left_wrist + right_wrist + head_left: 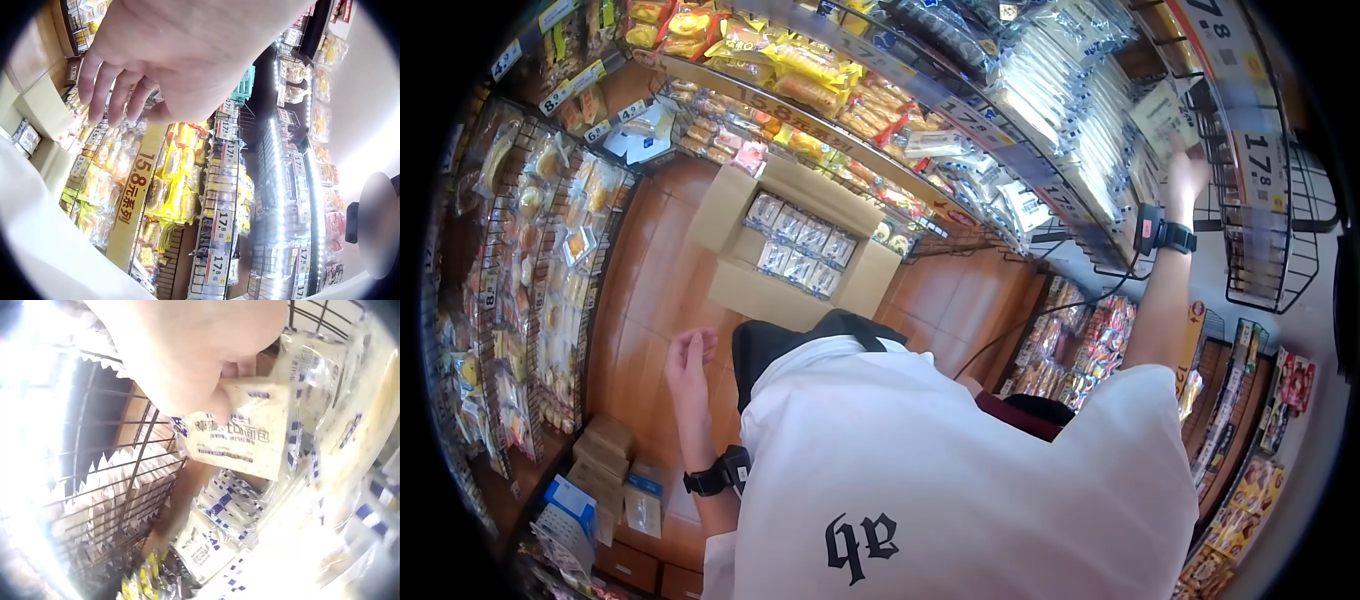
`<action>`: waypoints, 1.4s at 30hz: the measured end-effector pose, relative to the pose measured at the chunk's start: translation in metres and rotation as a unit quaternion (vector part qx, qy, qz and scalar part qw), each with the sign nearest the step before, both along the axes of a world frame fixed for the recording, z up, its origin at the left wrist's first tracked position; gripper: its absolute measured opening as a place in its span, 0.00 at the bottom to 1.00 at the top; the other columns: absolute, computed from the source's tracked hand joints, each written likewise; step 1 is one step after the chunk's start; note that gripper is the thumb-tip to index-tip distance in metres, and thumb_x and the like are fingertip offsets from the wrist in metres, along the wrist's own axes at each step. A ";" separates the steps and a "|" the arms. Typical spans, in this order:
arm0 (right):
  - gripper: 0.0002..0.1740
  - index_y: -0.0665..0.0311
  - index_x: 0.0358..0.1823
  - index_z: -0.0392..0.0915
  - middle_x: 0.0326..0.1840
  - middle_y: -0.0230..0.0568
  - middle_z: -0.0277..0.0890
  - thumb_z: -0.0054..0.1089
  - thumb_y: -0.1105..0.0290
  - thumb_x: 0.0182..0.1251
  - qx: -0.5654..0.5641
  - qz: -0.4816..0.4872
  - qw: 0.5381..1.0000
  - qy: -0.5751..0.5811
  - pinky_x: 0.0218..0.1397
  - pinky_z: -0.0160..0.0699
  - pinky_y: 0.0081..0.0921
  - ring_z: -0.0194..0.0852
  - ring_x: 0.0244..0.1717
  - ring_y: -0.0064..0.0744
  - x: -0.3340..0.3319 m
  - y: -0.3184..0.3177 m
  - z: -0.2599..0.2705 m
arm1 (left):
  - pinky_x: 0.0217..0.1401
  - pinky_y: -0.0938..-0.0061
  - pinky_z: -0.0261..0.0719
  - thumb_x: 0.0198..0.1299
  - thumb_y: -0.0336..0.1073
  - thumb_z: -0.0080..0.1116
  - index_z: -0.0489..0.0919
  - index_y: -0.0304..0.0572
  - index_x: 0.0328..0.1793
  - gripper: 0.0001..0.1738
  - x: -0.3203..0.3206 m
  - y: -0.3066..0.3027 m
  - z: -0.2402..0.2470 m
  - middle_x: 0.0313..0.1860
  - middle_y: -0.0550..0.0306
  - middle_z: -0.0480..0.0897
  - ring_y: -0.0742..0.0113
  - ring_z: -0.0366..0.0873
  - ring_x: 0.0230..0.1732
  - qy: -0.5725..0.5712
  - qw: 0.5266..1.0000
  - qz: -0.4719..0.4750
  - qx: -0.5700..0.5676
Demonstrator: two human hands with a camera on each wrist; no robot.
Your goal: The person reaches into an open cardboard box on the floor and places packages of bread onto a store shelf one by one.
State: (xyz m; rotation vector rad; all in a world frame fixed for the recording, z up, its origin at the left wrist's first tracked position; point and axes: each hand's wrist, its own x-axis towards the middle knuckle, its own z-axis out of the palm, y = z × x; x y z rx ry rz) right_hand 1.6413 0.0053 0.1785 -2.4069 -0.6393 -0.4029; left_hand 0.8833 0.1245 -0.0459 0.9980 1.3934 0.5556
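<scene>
My right hand [1187, 178] reaches into the wire shelf basket at the upper right in the head view. In the right wrist view, that hand [194, 347] pinches a clear-wrapped packet of toast bread [250, 434], thumb across its printed front. Similar bread packets [309, 375] stand right beside it, and a long row of them [1065, 110] fills the shelf. My left hand [688, 365] hangs low at the body's left side, near the open carton. Loosely bent fingers show on this empty left hand [169, 56] in the left wrist view.
An open cardboard carton [745, 285] with several white-and-blue packets stands on the tiled floor ahead. Wire racks of wrapped bread [540, 250] line the left. Price strips [1260, 165] edge the shelves. A cable [1020, 335] runs from the right wrist. Small boxes [605, 440] sit lower left.
</scene>
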 end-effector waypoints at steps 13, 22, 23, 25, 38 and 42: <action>0.44 0.59 0.76 0.65 0.73 0.52 0.69 0.75 0.60 0.59 -0.296 0.206 0.931 -0.051 0.80 0.59 0.44 0.60 0.78 0.52 -0.061 -0.083 -0.008 | 0.57 0.74 0.77 0.79 0.41 0.52 0.80 0.40 0.53 0.12 0.004 -0.013 -0.009 0.52 0.56 0.86 0.70 0.82 0.52 -0.020 1.000 -0.008 -0.022; 0.33 0.63 0.71 0.69 0.58 0.62 0.81 0.67 0.63 0.66 -0.213 0.131 0.964 -0.086 0.59 0.81 0.42 0.84 0.57 0.57 -0.016 -0.082 0.006 | 0.56 0.75 0.78 0.78 0.41 0.53 0.80 0.40 0.54 0.13 0.004 -0.005 -0.008 0.52 0.57 0.86 0.69 0.83 0.52 -0.017 1.000 -0.018 -0.015; 0.30 0.65 0.70 0.69 0.52 0.65 0.82 0.63 0.66 0.68 -0.249 0.098 0.960 -0.079 0.55 0.81 0.46 0.83 0.54 0.62 -0.027 -0.074 0.014 | 0.56 0.75 0.78 0.78 0.41 0.53 0.80 0.40 0.54 0.13 0.001 -0.006 -0.009 0.52 0.56 0.86 0.69 0.83 0.52 -0.018 1.000 -0.015 -0.014; 0.29 0.66 0.69 0.69 0.52 0.66 0.81 0.63 0.66 0.68 -0.257 0.123 0.954 -0.091 0.56 0.80 0.46 0.81 0.56 0.65 -0.026 -0.070 0.009 | 0.56 0.75 0.78 0.78 0.41 0.53 0.79 0.40 0.54 0.12 -0.005 -0.009 -0.016 0.52 0.56 0.86 0.69 0.83 0.52 -0.020 1.000 -0.012 -0.011; 0.31 0.61 0.77 0.64 0.68 0.57 0.76 0.51 0.55 0.79 -0.253 0.288 0.923 0.022 0.72 0.68 0.36 0.74 0.70 0.49 -0.060 0.062 0.020 | 0.54 0.75 0.78 0.78 0.38 0.53 0.78 0.39 0.53 0.11 -0.008 -0.010 -0.021 0.50 0.55 0.86 0.68 0.83 0.51 -0.022 0.999 -0.023 0.004; 0.37 0.56 0.78 0.63 0.73 0.59 0.71 0.54 0.45 0.76 -0.304 0.229 0.919 -0.098 0.76 0.67 0.43 0.67 0.75 0.56 -0.029 0.143 -0.012 | 0.54 0.74 0.80 0.78 0.39 0.53 0.78 0.38 0.53 0.11 -0.014 -0.008 -0.028 0.50 0.55 0.86 0.68 0.84 0.50 -0.012 1.000 -0.023 0.007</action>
